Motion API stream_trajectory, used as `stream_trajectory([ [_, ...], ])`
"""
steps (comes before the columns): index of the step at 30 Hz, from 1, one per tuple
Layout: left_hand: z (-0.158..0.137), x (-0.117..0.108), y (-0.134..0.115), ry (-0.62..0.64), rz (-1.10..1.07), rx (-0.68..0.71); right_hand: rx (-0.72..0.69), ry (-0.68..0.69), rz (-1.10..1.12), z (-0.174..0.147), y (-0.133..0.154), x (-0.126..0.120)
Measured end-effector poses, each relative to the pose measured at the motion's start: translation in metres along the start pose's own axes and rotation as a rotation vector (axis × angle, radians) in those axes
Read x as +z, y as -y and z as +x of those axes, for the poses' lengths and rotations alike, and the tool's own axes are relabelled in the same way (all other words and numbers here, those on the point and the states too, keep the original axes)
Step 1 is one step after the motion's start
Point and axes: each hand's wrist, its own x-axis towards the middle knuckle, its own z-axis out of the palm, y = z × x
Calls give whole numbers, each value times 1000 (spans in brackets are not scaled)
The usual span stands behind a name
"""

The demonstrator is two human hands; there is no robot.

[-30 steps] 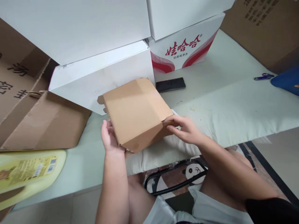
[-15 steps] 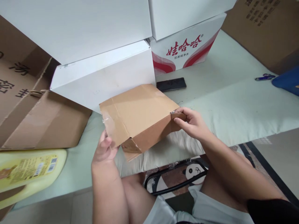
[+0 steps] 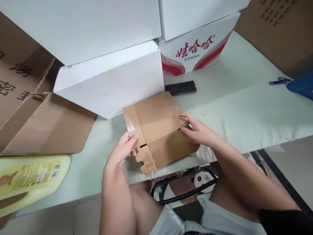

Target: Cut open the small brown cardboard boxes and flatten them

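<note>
One carton [image 3: 158, 122] lies between left hand [image 3: 123, 148] and right hand [image 3: 198, 131], both pinching its edges.

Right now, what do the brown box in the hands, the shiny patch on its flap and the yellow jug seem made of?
Brown box: matte cardboard, by its fold lines and cut tabs.
Shiny patch: probably clear, glossy tape, since it glints and brown shows through.
Yellow jug: likely smooth plastic with a soft sheen, by its rounded, moulded-looking body.
</note>
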Motion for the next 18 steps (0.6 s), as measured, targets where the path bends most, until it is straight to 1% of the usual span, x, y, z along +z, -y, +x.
stream_trajectory([
  [4,8,3,7,-42,158,11,-7,38,-290,2,-1,8],
  [7,13,6,8,-148,280,27,49,53,-494,1,5,13],
  [9,16,8,8,-216,308,46,102,55,-599,-1,9,16],
  [11,19,11,8,-255,276,57,123,54,-651,-1,11,18],
  [13,20,13,7,-270,194,72,111,42,-655,-2,9,20],
  [16,18,16,4,-225,18,150,62,6,-633,-1,3,20],
  [18,13,19,0,-176,-147,215,28,-5,-610,-1,0,20],
])
